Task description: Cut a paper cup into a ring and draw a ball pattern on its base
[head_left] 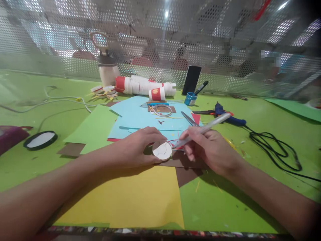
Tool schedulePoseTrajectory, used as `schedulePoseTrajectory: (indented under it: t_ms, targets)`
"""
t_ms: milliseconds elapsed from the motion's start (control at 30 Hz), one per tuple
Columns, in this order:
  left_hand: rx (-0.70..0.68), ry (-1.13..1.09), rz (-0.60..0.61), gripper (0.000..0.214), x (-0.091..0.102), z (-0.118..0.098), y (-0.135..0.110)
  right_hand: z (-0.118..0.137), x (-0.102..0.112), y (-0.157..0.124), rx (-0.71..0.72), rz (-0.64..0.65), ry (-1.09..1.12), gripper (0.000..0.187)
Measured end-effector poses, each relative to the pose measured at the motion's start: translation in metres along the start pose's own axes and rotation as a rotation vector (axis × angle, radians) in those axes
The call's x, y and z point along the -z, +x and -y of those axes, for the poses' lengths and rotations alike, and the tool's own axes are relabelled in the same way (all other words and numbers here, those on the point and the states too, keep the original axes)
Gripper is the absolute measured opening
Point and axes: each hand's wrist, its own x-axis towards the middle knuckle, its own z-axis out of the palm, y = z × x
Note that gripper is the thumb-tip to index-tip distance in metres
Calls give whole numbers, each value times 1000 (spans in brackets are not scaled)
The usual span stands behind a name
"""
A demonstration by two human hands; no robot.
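My left hand [136, 147] presses a small white round disc [162, 150] down onto a brown paper sheet [187, 167], fingers curled over its top edge. My right hand [209, 147] grips a silver-white pen [205, 129], with its tip touching the disc's right rim. Both hands rest over a yellow paper sheet [130, 197] and a light blue sheet [140, 117].
Behind lie scissors [189, 118], a blue glue gun [225, 115] with a black cable [273, 147], a blue pot [190, 98], stacked paper cups [142, 85], a clear ring [163, 110], a dark phone [192, 79] and a white bottle [106, 67]. A black-rimmed oval [40, 140] sits left. A perforated metal screen [160, 40] closes the back.
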Motion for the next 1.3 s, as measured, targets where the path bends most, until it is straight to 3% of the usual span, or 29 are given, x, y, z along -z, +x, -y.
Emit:
schedulePoseTrajectory:
  t_ms: [233,367,600,1000,1300]
  targets:
    - [-74,16,24,34,-2,7,1,-13,3,2,26,39,-86,27]
    - [73,6,-48,68,-6,4,-2,-13,1,3,21,21,-123,22]
    - [206,-68,-46,86,-11,1,-5,-7,-5,-1,-49,-13,-146,20]
    - [189,-135,-50,92,-11,6,-4,-2,-3,-6,-17,-45,-124,16]
    - [207,-113,-84,77,-8,2,-5,2,-10,-8,-51,-9,-169,11]
